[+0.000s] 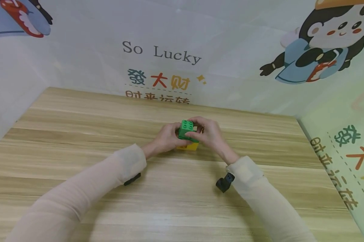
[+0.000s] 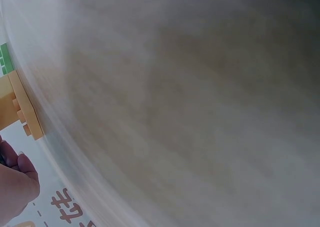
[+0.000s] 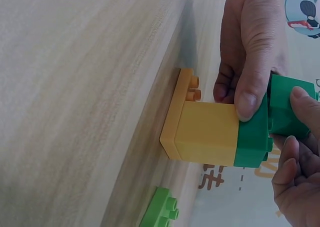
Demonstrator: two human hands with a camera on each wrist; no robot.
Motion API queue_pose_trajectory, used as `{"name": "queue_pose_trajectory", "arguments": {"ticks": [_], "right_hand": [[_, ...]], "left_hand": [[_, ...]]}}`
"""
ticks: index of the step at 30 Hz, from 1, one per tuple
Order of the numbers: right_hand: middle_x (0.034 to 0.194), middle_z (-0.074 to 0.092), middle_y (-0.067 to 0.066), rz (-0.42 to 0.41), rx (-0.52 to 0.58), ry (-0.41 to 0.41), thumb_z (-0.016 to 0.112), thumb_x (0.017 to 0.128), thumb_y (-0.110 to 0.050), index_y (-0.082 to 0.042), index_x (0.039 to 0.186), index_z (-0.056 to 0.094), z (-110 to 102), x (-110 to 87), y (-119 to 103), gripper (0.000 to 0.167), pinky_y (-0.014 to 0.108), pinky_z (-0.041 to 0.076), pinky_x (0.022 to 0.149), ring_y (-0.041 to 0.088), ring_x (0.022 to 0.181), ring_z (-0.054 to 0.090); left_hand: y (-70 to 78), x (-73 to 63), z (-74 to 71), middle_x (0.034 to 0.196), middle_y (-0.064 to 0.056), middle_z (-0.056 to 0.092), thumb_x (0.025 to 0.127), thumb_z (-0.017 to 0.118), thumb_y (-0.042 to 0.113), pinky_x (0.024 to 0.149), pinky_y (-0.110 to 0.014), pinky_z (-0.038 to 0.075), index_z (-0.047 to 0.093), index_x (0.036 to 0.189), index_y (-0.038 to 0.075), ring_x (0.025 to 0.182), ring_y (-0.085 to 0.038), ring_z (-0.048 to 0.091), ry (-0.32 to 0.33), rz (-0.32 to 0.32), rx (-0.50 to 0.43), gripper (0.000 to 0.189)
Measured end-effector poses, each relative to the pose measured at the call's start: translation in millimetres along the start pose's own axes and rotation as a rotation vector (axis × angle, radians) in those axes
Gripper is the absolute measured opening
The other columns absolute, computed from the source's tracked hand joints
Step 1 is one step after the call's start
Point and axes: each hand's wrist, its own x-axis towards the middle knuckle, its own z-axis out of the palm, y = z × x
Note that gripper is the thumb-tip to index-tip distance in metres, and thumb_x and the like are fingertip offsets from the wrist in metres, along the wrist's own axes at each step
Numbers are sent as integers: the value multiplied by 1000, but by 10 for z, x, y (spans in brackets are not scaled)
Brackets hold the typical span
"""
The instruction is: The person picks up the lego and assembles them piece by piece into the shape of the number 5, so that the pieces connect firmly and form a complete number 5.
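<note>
A stack of toy building bricks stands on the table: an orange-yellow base plate (image 3: 175, 117) with studs, a yellow brick (image 3: 207, 132) on it, then a green brick (image 3: 251, 142). My left hand (image 1: 167, 138) holds the stack from the left, its thumb pressed at the seam of the yellow and green bricks. Above, my right hand (image 1: 210, 132) pinches another green brick (image 1: 186, 125) between thumb and fingers. This upper brick sits slightly askew over the lower one's studs; I cannot tell whether it is seated. The left wrist view catches only part of the left hand (image 2: 19, 184).
A light green brick (image 3: 159, 209) lies on the table right of the stack, hidden in the head view. The wood-grain table (image 1: 176, 195) meets a printed cloth wall (image 1: 236, 84) behind and at the sides. Black wrist cameras (image 1: 225, 182) hang under the sleeves.
</note>
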Motion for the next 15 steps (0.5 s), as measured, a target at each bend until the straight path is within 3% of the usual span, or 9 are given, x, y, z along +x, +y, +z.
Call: {"name": "queue_pose_trajectory", "arguments": {"ticks": [15], "right_hand": [[90,69,13,-49,-59,-87,73,81,-10,1,113,65,-45,49,-57,35,20,39,52,12,60,50]], "left_hand": [[-7,7,-14,100,-10,67,75,80,20,75,-26,47,63,104,3,84,-15,56,-6,4,17,38]]}}
